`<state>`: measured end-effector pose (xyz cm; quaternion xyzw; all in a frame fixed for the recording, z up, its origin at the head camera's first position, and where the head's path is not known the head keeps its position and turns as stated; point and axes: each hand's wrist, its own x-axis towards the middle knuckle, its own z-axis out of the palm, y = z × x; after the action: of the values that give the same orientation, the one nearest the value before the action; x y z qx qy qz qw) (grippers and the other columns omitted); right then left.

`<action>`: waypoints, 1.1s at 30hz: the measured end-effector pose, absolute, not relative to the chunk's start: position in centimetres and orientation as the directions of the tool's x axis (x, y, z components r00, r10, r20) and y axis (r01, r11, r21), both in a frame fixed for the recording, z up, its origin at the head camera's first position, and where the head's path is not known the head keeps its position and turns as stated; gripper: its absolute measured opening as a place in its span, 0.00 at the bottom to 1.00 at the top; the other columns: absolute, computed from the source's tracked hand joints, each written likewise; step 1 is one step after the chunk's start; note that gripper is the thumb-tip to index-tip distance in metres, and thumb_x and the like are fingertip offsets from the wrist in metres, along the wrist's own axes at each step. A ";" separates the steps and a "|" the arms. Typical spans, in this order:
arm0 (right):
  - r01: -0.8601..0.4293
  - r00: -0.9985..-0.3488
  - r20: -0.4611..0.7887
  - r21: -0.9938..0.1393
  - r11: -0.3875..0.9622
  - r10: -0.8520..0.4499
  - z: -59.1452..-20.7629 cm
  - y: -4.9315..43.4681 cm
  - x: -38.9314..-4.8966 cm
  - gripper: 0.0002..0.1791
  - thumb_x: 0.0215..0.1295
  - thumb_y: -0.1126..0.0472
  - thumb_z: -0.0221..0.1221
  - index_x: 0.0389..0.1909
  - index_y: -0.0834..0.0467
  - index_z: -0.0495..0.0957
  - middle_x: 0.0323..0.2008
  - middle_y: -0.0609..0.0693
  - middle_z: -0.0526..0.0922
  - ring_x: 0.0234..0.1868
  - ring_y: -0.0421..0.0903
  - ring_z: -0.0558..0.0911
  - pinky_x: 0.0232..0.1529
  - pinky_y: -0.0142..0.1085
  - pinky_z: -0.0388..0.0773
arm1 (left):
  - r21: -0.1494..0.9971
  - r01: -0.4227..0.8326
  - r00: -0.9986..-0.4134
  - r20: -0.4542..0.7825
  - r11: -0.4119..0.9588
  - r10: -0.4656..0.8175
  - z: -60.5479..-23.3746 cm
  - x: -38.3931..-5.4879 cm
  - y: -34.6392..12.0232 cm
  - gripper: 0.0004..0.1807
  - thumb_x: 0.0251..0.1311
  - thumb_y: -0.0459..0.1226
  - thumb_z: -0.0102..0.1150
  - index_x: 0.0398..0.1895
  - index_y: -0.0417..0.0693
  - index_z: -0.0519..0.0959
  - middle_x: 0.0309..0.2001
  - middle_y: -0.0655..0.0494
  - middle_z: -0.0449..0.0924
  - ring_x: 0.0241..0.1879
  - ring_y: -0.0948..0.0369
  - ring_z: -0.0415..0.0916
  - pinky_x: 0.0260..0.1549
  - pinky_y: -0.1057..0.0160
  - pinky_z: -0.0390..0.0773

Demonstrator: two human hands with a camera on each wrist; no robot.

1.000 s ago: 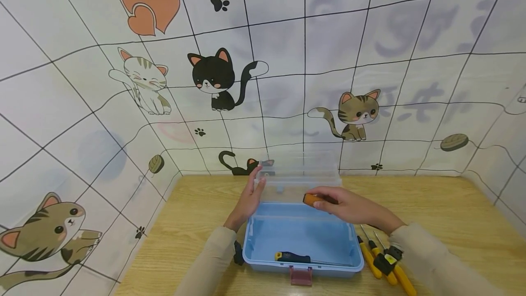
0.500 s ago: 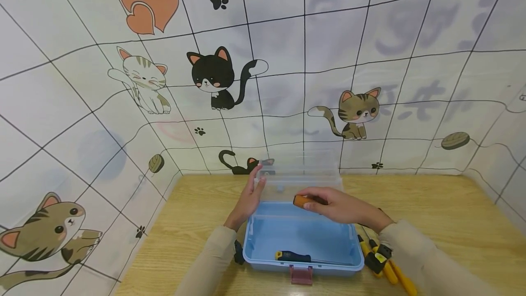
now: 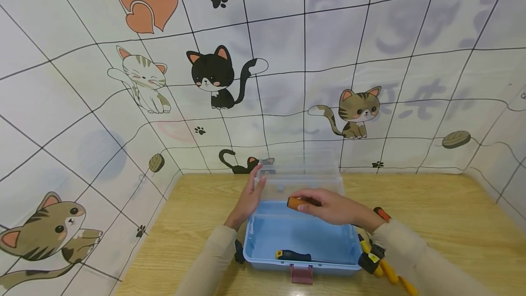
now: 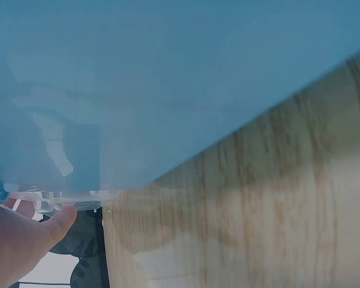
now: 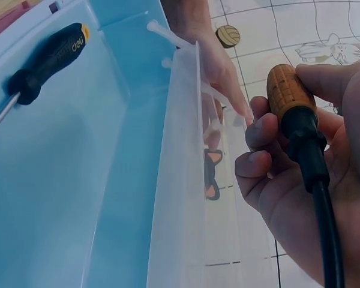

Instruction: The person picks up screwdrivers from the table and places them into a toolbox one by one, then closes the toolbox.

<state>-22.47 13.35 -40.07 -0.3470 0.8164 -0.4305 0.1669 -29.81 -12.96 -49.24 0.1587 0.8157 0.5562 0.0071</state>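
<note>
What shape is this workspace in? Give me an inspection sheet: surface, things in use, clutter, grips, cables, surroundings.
Surface: wood-grain table.
Things in use: blue box, open, dark-handled screwdriver lying inside along its near wall; orange-handled tool.
Clutter: yellow-handled tools right of the box, partly hidden; red-and-black item farther back.
Grips: left grip holds the clear lid by its left edge; right grip holds the orange-handled tool.
Cables: nothing seen that is clearly one.
Surroundings: cat-print wall covering behind the table.
</note>
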 end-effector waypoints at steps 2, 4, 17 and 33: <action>-0.423 -0.700 0.025 -0.820 0.386 -0.714 -40.2 13.1 -22.5 0.21 0.71 0.51 0.48 0.62 0.50 0.68 0.46 0.47 0.78 0.43 0.46 0.76 0.43 0.35 0.74 | 0.911 0.240 -0.951 0.152 0.335 0.270 -49.1 -29.8 -13.0 0.30 0.70 0.55 0.36 0.72 0.67 0.46 0.74 0.61 0.42 0.72 0.52 0.41 0.64 0.37 0.45; -0.416 -0.700 0.017 -0.822 0.388 -0.714 -40.2 12.9 -22.4 0.21 0.71 0.51 0.48 0.62 0.50 0.68 0.47 0.46 0.77 0.44 0.46 0.76 0.44 0.35 0.74 | 0.913 0.225 -0.954 0.135 0.339 0.269 -49.1 -29.9 -13.0 0.29 0.70 0.53 0.37 0.72 0.67 0.47 0.74 0.60 0.42 0.72 0.51 0.42 0.63 0.36 0.45; -0.424 -0.672 0.034 -0.837 0.346 -0.740 -40.7 11.7 -22.4 0.20 0.71 0.52 0.48 0.61 0.51 0.68 0.46 0.46 0.78 0.43 0.43 0.76 0.43 0.35 0.74 | 0.912 0.234 -0.956 0.153 0.337 0.249 -49.1 -29.7 -12.9 0.32 0.65 0.62 0.35 0.71 0.71 0.48 0.73 0.65 0.43 0.71 0.54 0.44 0.63 0.37 0.48; -0.405 -0.630 0.012 -0.858 0.315 -0.776 -41.6 9.5 -21.7 0.20 0.71 0.52 0.49 0.60 0.52 0.70 0.44 0.50 0.79 0.41 0.47 0.78 0.41 0.34 0.74 | 0.914 0.247 -0.948 0.158 0.323 0.278 -48.3 -29.4 -12.8 0.31 0.69 0.56 0.35 0.72 0.64 0.47 0.73 0.63 0.41 0.72 0.54 0.42 0.63 0.37 0.47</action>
<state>-21.71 9.53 -41.63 -0.3767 0.7839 -0.4479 0.2074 -29.40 -12.83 -48.32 0.1611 0.8132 0.5591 0.0138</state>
